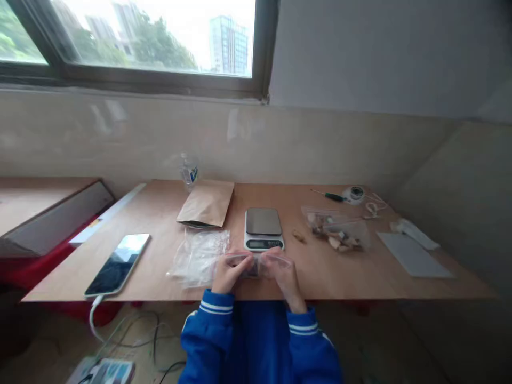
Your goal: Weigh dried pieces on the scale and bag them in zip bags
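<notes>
My left hand (229, 272) and my right hand (285, 273) meet near the table's front edge, each with its fingers closed on a clear zip bag (256, 262) stretched between them. Something dark shows low in the bag, too small to name. Just beyond my fingertips stands a kitchen scale (264, 224) with a grey plate and a dark display. To the left of my left hand lies a pile of clear plastic bags (196, 256). Right of the scale is a small brownish piece (298, 236) I cannot make out.
A brown paper pouch (208, 204) lies behind the bags, near a plastic bottle (189, 172). A phone (119, 265) with a cable is at the left. On the right are bags of brownish pieces (340, 233), a screwdriver (333, 197), a white round device (354, 194) and a white sheet (414, 255).
</notes>
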The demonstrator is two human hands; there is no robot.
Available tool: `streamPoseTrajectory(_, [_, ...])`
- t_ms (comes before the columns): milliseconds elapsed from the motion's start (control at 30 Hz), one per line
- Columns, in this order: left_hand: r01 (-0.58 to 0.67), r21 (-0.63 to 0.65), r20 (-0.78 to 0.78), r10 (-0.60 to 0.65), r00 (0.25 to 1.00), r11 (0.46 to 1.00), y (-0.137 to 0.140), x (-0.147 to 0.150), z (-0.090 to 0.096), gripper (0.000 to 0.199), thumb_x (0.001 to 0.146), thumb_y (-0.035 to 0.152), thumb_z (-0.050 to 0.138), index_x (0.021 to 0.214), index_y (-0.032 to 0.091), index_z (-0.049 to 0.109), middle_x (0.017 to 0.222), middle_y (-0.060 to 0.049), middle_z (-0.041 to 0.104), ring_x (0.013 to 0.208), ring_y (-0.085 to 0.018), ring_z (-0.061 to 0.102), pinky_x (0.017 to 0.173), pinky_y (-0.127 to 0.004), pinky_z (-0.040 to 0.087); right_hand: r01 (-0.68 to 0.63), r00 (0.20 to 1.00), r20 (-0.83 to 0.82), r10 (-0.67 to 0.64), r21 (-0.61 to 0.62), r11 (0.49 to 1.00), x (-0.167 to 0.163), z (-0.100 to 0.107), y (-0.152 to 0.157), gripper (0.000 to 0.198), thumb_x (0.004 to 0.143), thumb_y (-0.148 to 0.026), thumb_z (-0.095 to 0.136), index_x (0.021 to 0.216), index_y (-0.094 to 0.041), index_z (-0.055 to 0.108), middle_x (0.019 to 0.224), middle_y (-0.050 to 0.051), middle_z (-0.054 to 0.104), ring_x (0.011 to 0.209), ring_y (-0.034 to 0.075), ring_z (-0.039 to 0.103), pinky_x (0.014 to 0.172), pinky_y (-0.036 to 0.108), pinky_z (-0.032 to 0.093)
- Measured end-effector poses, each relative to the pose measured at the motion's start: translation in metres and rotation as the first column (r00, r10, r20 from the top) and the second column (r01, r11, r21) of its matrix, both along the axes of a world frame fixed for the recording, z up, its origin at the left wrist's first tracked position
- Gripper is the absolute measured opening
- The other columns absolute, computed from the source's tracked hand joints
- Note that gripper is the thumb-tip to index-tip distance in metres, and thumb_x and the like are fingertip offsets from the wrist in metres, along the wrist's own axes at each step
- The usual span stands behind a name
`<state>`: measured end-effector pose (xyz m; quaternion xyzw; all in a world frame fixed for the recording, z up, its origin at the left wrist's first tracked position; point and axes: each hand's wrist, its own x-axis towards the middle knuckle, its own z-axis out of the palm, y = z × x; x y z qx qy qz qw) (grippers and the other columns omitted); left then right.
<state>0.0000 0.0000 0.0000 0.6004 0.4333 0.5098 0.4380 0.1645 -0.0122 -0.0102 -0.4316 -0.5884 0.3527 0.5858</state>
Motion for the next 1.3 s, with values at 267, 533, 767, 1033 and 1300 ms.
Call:
streamPoseTrajectory(267, [-0.039,-0.028,0.049,0.04,0.998,0.999,0.0,0.001,0.003,0.022,0.075,0.036,0.067,0.077,0.014,0.069,0.07,-0.003,0.067,0.067,-0.017,0.063,0.065,-0.027,0.05,0.068,0.998,0.015,-0.068,-0.008,0.998,-0.004,0.008,0.0,0.016,0.081,-0.032,0.063,0.075,-0.018,0.066,0.076,0.001,0.059,0.074,0.014,0.058,0.072,0.027,0.048])
streamPoseTrajectory(533, [0.016,0.031,0.012,-0.017,1.0,0.999,-0.001,0.004,0.002,0.021,0.078,0.035,0.065,0.084,0.016,0.071,0.086,-0.007,0.069,0.084,-0.02,0.065,0.077,-0.03,0.051,-0.006,0.998,-0.06,0.005,-0.007,1.0,-0.015,0.013,-0.001,0.011,0.079,-0.03,0.066,0.08,-0.019,0.068,0.081,0.002,0.064,0.08,0.015,0.062,0.075,0.028,0.05])
streamPoseTrajectory(767, [-0.12,0.049,0.034,0.119,0.992,0.992,-0.005,0.014,0.002,0.02,0.076,0.034,0.067,0.081,0.016,0.07,0.081,-0.006,0.069,0.079,-0.019,0.065,0.074,-0.029,0.051,0.091,0.983,-0.162,-0.09,-0.002,0.996,-0.023,0.013,-0.002,0.013,0.077,-0.03,0.068,0.072,-0.019,0.064,0.072,-0.001,0.061,0.069,0.013,0.061,0.067,0.025,0.05])
streamPoseTrajectory(1033, [-0.045,-0.091,0.115,0.056,0.992,0.995,-0.001,0.005,0.007,0.032,0.077,0.045,0.062,0.073,0.015,0.07,0.064,-0.003,0.065,0.06,-0.014,0.058,0.058,-0.025,0.046,0.002,0.998,-0.055,-0.012,-0.166,0.986,-0.001,0.022,-0.008,0.022,0.078,-0.039,0.064,0.08,-0.018,0.069,0.081,0.005,0.07,0.079,0.019,0.065,0.075,0.032,0.053])
streamPoseTrajectory(1300, [-0.123,-0.079,0.21,0.137,0.968,0.989,0.004,-0.014,0.005,0.032,0.079,0.045,0.06,0.083,0.015,0.07,0.067,-0.003,0.063,0.063,-0.012,0.054,0.06,-0.023,0.043,0.678,0.695,0.378,-0.612,-0.063,0.732,0.163,0.078,0.016,0.065,0.063,-0.052,0.071,0.113,-0.013,0.059,0.106,0.018,0.064,0.099,0.034,0.059,0.083,0.053,0.047])
